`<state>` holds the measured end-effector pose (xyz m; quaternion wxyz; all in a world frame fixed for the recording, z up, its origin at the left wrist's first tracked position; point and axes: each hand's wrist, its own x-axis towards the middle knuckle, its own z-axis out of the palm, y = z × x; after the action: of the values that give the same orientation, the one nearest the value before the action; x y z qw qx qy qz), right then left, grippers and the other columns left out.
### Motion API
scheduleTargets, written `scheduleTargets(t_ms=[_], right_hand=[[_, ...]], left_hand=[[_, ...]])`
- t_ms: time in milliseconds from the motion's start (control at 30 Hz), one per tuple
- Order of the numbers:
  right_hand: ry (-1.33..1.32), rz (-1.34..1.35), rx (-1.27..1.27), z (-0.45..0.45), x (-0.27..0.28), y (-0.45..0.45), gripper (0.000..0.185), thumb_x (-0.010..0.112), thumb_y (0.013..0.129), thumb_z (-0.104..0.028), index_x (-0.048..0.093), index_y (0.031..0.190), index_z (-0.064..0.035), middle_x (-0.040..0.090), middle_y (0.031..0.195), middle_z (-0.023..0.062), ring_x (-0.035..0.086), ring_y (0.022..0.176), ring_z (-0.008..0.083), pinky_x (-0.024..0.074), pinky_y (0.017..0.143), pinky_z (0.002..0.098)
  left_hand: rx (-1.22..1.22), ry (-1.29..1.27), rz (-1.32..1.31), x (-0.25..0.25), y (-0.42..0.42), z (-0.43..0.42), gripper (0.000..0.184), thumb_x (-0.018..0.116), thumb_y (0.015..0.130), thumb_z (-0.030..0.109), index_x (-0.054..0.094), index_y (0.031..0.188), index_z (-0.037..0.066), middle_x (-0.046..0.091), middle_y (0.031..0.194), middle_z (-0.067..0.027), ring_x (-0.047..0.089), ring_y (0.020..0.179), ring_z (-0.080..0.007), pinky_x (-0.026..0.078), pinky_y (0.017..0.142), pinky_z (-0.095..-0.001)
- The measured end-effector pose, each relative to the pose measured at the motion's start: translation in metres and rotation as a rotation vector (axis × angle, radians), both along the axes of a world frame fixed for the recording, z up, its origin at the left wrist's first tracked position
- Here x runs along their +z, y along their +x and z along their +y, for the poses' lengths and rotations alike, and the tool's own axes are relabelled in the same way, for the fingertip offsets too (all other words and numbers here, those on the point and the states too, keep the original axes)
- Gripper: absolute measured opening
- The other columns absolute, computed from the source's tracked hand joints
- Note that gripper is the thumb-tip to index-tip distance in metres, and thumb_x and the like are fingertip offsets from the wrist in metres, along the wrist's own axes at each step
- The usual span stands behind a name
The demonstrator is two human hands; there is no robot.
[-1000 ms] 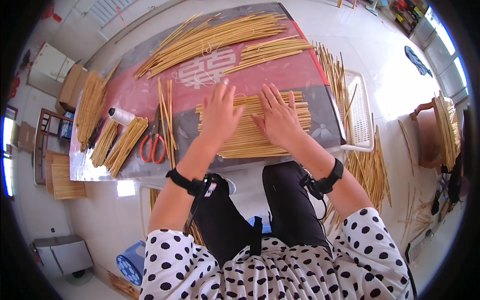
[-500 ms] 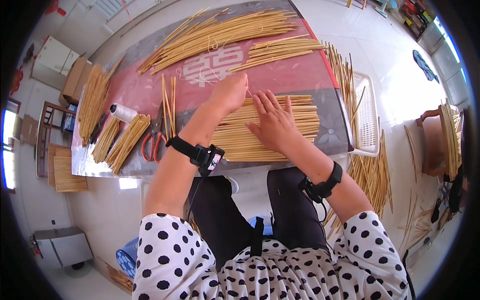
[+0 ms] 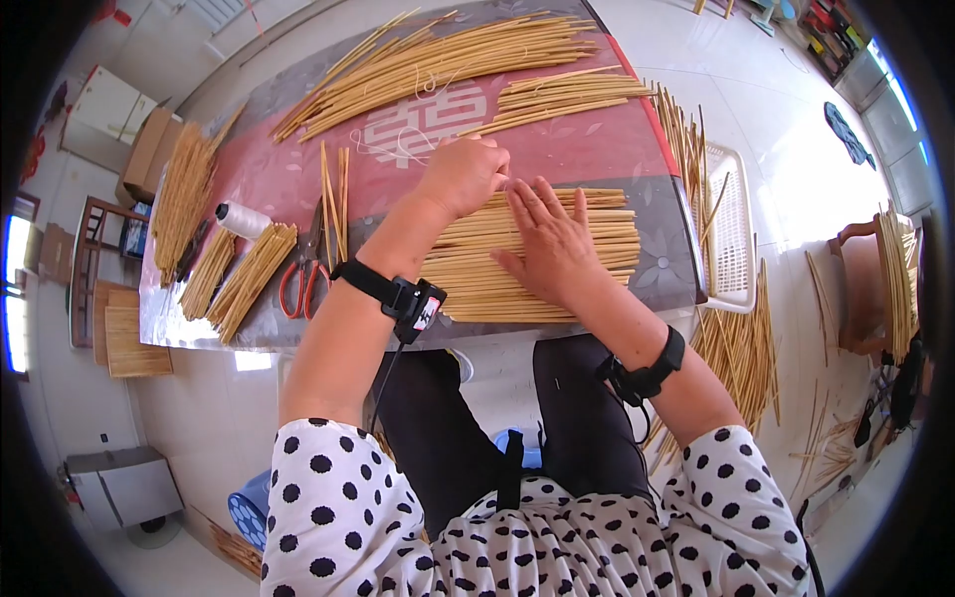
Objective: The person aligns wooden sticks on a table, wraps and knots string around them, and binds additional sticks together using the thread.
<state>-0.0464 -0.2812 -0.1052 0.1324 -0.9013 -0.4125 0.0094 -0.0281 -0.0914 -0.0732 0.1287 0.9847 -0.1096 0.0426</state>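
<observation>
A flat mat of yellow reed-like stalks (image 3: pixel 468 269) lies side by side at the table's near edge. My right hand (image 3: pixel 555 244) rests palm down on it, fingers stretched out and slightly spread. At the mat's far edge my left hand (image 3: pixel 466 177) is closed in a pinch, with white thread (image 3: pixel 403 147) trailing from it over the table; the fingertips are partly hidden. Farther back lies a long heap of stalks (image 3: pixel 448 70), and a smaller bunch (image 3: pixel 562 98) is to its right. Scissors (image 3: pixel 301 284) with red handles lie left of the mat.
A white spool of thread (image 3: pixel 244 221) lies on the table (image 3: pixel 249 184) among short stalk bundles (image 3: pixel 254 284) at the left. Beyond the right edge stands a white plastic basket (image 3: pixel 734 234), with more stalks (image 3: pixel 741 358) on the floor. A taller bundle (image 3: pixel 184 194) occupies the far left.
My left hand has moved slightly right and away from me, pulling close to the right fingertips. The right hand stays flat on the stalks, nearly unmoved.
</observation>
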Motion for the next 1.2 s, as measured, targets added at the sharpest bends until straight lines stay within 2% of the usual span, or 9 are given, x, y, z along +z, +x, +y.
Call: scheduleTargets(t_ms=[167,300,400,467,500,600,667,767,1200], right_hand=[[0.001,-0.013,0.033,-0.004,-0.001,0.002,0.084,0.05,0.086,-0.056,0.028,0.147,-0.0031,0.028,0.154,0.0088,0.019,0.144,0.0262,0.0099,0.115,0.0561],[0.047,0.0,0.051,-0.006,0.001,0.002,0.084,0.053,0.085,-0.056,0.03,0.146,-0.0028,0.03,0.153,0.0091,0.02,0.144,0.0268,0.0107,0.114,0.0564],[0.095,-0.016,0.058,-0.007,-0.001,0.002,0.084,0.055,0.085,-0.055,0.031,0.145,-0.0027,0.031,0.152,0.0095,0.021,0.143,0.027,0.0121,0.114,0.0565],[0.121,-0.034,0.061,-0.008,-0.004,0.001,0.083,0.055,0.084,-0.055,0.032,0.145,-0.0028,0.031,0.152,0.0096,0.022,0.143,0.027,0.0128,0.114,0.0565],[0.124,-0.05,0.057,-0.008,-0.005,0.001,0.08,0.055,0.085,-0.053,0.033,0.145,-0.0029,0.032,0.151,0.0098,0.022,0.143,0.0272,0.0135,0.114,0.0564],[0.121,-0.078,0.058,-0.009,-0.007,0.001,0.073,0.053,0.088,-0.046,0.034,0.144,-0.0031,0.033,0.15,0.01,0.024,0.142,0.0274,0.0148,0.114,0.0561],[0.123,-0.093,0.08,-0.003,-0.008,0.002,0.069,0.051,0.089,-0.043,0.035,0.143,-0.0032,0.034,0.15,0.0101,0.024,0.142,0.0273,0.0154,0.114,0.0559],[0.085,-0.16,0.056,-0.007,-0.011,0.002,0.062,0.048,0.092,-0.037,0.036,0.143,-0.0041,0.035,0.149,0.0095,0.027,0.141,0.026,0.0174,0.113,0.0551],[0.056,-0.15,0.024,-0.012,-0.006,0.001,0.069,0.048,0.091,-0.045,0.032,0.145,-0.0055,0.033,0.15,0.0099,0.026,0.141,0.0267,0.0178,0.113,0.0551]], left_hand=[[0.138,0.118,-0.138,-0.008,-0.006,-0.005,0.01,0.063,0.081,0.02,0.063,0.078,0.01,0.063,0.081,-0.0035,0.059,0.09,-0.0255,0.045,0.079,-0.0426],[0.235,0.077,-0.072,-0.014,-0.01,-0.009,0.01,0.063,0.081,0.02,0.064,0.08,0.01,0.063,0.083,-0.0028,0.058,0.093,-0.0251,0.044,0.082,-0.0439],[0.259,0.038,-0.213,-0.017,-0.021,-0.007,0.015,0.063,0.082,0.021,0.067,0.092,0.01,0.063,0.093,-0.0048,0.058,0.097,-0.0263,0.045,0.085,-0.0435],[0.278,0.041,-0.28,-0.014,-0.03,-0.008,0.039,0.063,0.083,0.022,0.06,0.12,0.008,0.058,0.119,-0.0106,0.052,0.115,-0.0299,0.042,0.096,-0.0431],[0.278,0.04,-0.28,-0.015,-0.043,-0.013,0.039,0.063,0.083,0.022,0.06,0.12,0.008,0.058,0.119,-0.0106,0.052,0.115,-0.0299,0.042,0.096,-0.0431],[0.074,0.038,-0.259,-0.017,-0.092,-0.033,0.064,0.063,0.086,0.034,0.043,0.138,0.004,0.043,0.141,-0.0146,0.038,0.133,-0.0307,0.032,0.107,-0.0497],[0.112,0.11,-0.038,-0.024,-0.109,-0.035,0.08,0.054,0.088,0.052,0.028,0.146,0.002,0.026,0.153,-0.0147,0.022,0.143,-0.0308,0.022,0.113,-0.052],[0.104,0.168,0.001,-0.022,-0.112,-0.037,0.091,0.05,0.085,0.064,0.023,0.148,0.003,0.021,0.155,-0.0146,0.019,0.143,-0.0318,0.018,0.113,-0.0543],[0.193,0.165,0.023,-0.019,-0.116,-0.042,0.1,0.05,0.08,0.071,0.021,0.149,0.005,0.017,0.156,-0.0146,0.013,0.145,-0.0324,0.014,0.113,-0.0594]])
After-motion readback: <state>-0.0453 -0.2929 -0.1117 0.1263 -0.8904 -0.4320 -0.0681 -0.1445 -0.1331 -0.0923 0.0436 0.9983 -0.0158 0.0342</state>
